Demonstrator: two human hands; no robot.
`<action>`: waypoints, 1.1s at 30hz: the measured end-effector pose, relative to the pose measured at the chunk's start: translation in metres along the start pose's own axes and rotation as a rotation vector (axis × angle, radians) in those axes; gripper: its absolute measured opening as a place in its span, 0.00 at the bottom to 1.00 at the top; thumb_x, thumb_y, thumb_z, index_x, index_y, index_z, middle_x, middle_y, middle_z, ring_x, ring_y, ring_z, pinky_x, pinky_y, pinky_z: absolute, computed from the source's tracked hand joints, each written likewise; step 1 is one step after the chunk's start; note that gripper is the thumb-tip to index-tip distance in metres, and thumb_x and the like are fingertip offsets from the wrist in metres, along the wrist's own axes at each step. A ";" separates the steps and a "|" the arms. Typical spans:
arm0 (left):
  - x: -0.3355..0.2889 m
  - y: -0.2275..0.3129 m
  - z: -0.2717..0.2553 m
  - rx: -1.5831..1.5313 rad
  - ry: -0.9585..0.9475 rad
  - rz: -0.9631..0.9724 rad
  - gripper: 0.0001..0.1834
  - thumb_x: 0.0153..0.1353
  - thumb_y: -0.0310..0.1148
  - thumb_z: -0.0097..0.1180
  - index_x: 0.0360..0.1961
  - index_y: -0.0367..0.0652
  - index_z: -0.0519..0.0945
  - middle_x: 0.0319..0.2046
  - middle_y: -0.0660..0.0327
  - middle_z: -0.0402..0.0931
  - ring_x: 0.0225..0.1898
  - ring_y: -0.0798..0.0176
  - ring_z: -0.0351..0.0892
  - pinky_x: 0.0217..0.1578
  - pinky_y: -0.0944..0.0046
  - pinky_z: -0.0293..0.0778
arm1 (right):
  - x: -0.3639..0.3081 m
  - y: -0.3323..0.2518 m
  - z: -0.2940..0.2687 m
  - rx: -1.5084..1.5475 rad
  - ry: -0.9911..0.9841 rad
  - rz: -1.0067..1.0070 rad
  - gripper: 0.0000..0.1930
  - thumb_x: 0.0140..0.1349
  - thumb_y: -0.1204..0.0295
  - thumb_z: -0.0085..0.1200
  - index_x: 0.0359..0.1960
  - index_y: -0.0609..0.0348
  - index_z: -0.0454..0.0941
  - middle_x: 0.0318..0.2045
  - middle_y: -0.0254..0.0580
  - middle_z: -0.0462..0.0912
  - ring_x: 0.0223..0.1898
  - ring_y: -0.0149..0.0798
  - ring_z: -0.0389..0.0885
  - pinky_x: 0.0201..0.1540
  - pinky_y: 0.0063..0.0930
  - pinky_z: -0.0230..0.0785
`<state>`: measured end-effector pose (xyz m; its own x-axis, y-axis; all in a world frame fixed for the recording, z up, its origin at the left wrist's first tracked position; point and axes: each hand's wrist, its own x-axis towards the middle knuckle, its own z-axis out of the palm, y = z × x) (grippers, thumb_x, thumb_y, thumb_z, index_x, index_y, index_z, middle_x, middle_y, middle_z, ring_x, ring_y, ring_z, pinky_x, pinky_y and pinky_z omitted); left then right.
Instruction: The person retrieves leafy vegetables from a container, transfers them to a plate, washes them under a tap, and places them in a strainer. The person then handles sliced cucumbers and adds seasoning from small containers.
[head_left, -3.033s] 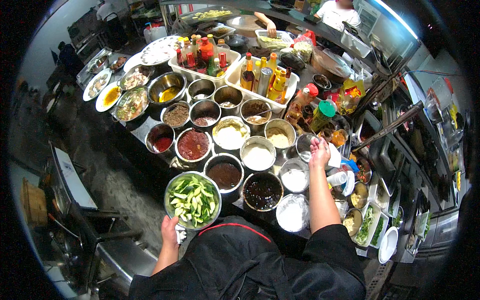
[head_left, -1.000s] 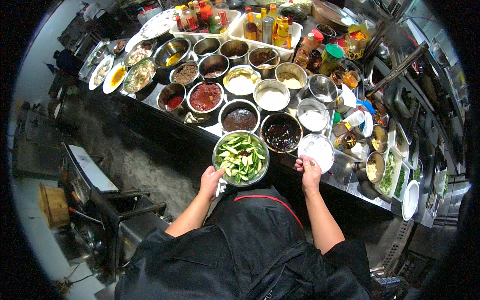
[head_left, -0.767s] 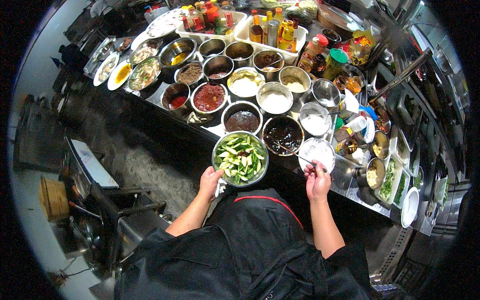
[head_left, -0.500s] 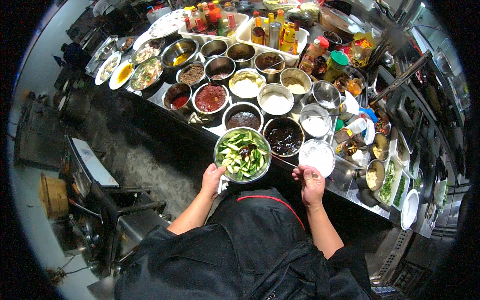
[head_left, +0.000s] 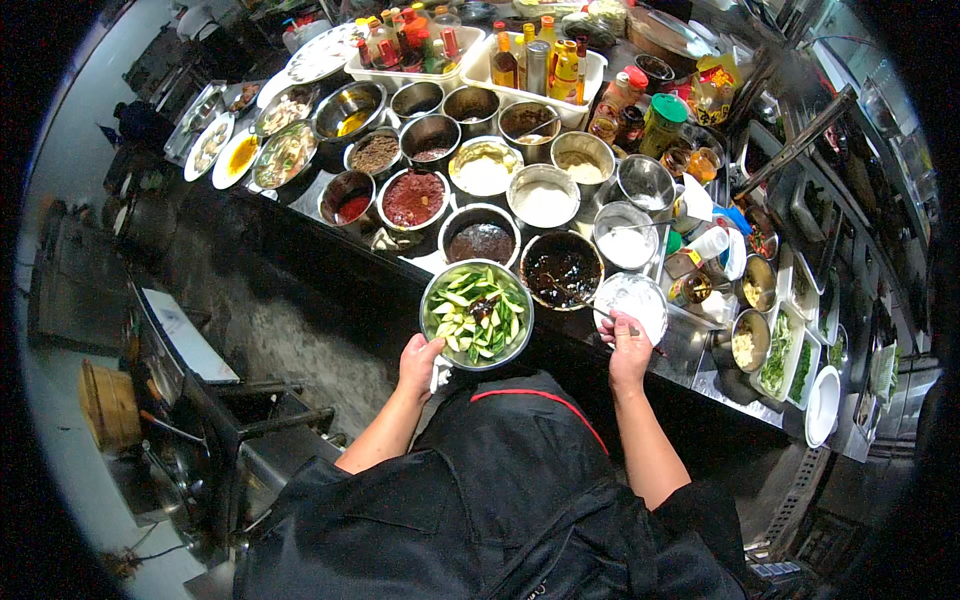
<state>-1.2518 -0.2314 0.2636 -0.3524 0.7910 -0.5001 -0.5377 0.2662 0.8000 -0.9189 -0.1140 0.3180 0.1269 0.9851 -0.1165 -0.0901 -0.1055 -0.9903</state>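
My left hand (head_left: 418, 366) grips the near-left edge of a steel bowl (head_left: 506, 357), held just off the counter's front edge. Inside lie green cucumber pieces (head_left: 462, 315) with a dark dollop of sauce on top. A bit of white cloth (head_left: 441, 376) shows below that hand. In my right hand (head_left: 628, 352) is the handle of a thin metal spoon (head_left: 594, 308). Its far end reaches into a pot of dark, glossy sauce (head_left: 556, 262), so the spoon's head is hidden. A container of white powder (head_left: 645, 304) sits right behind my right hand.
Several steel pots hold red paste (head_left: 413, 199), brown sauce (head_left: 480, 243) and white seasoning (head_left: 544, 203). White bins of bottles (head_left: 478, 72) stand behind them. Plated dishes (head_left: 285, 155) are at the far left. Chopped greens (head_left: 777, 355) and a white bowl (head_left: 822, 405) lie to the right.
The spoon has moved from beside the cucumber bowl into the dark sauce pot. My right hand has risen slightly and turned. The left hand still holds the bowl.
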 end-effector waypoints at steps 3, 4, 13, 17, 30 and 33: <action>-0.002 0.000 -0.004 -0.007 0.008 -0.037 0.07 0.60 0.29 0.58 0.36 0.39 0.75 0.32 0.59 0.80 0.30 0.67 0.78 0.32 0.67 0.76 | 0.001 0.018 0.003 -0.051 -0.033 0.033 0.16 0.71 0.64 0.49 0.45 0.68 0.77 0.34 0.43 0.83 0.32 0.33 0.82 0.35 0.20 0.73; -0.002 0.001 -0.005 0.007 0.012 -0.031 0.07 0.60 0.29 0.59 0.36 0.39 0.75 0.32 0.60 0.80 0.30 0.67 0.78 0.33 0.67 0.76 | 0.001 0.023 0.005 -0.057 -0.033 0.043 0.15 0.70 0.65 0.50 0.45 0.68 0.77 0.35 0.44 0.83 0.32 0.33 0.82 0.34 0.19 0.73; -0.006 0.008 -0.006 0.029 0.010 -0.013 0.07 0.60 0.28 0.58 0.37 0.39 0.74 0.32 0.60 0.79 0.31 0.68 0.78 0.34 0.67 0.76 | -0.003 -0.003 -0.012 0.407 0.168 0.236 0.14 0.72 0.66 0.46 0.47 0.67 0.73 0.32 0.45 0.80 0.30 0.36 0.78 0.33 0.25 0.69; -0.002 0.011 -0.001 -0.002 -0.012 -0.031 0.06 0.60 0.28 0.58 0.36 0.39 0.75 0.32 0.60 0.79 0.30 0.68 0.78 0.33 0.67 0.76 | -0.015 -0.036 -0.012 0.509 0.072 0.222 0.14 0.71 0.65 0.46 0.45 0.65 0.73 0.32 0.46 0.80 0.32 0.38 0.77 0.35 0.28 0.69; 0.016 0.034 -0.017 -0.017 -0.080 -0.064 0.10 0.61 0.27 0.55 0.43 0.35 0.75 0.38 0.57 0.81 0.36 0.64 0.81 0.38 0.65 0.77 | -0.010 -0.021 0.006 -0.002 -0.025 0.082 0.16 0.72 0.64 0.47 0.50 0.66 0.77 0.38 0.45 0.83 0.38 0.35 0.82 0.39 0.25 0.73; 0.021 0.038 -0.035 -0.070 -0.093 0.011 0.11 0.61 0.27 0.55 0.44 0.36 0.75 0.39 0.56 0.81 0.36 0.64 0.81 0.38 0.65 0.78 | 0.015 -0.013 -0.008 -0.973 0.066 -0.311 0.21 0.67 0.62 0.54 0.53 0.67 0.75 0.44 0.45 0.82 0.45 0.40 0.81 0.48 0.30 0.72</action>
<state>-1.3063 -0.2239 0.2722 -0.2877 0.8424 -0.4556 -0.5871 0.2208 0.7788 -0.9077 -0.0992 0.3287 0.0650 0.9813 0.1809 0.7934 0.0592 -0.6058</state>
